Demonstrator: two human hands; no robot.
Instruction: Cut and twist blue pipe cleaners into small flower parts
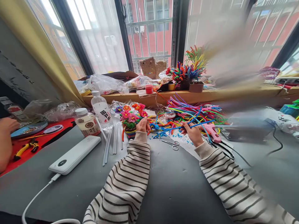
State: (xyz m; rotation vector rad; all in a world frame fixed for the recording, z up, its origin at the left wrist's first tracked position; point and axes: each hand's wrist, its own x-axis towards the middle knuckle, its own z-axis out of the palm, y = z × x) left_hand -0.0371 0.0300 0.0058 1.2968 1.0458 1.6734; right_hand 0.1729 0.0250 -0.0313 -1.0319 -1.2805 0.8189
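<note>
My left hand (143, 125) is closed in a pinch on one end of a blue pipe cleaner piece (154, 126), whose twisted part shows just right of the fingers. My right hand (192, 133) pinches a blue pipe cleaner strand farther right. Between the hands lie more blue stems and a pair of scissors (174, 144), with blue fluff scraps on white paper (184, 139). Beside my left hand stands a pot of pipe cleaner flowers (130, 124). A bundle of colourful pipe cleaners (187, 110) lies behind. A pink glue gun (212, 132) rests close to my right hand.
A white power bank (76, 154) with a cable, clear glue sticks (115, 140), a water bottle (102, 112) and a drink bottle (86, 123) stand left. Another person's arm (6, 140) is at the far left, near yellow pliers (26, 150). A blur covers the right side.
</note>
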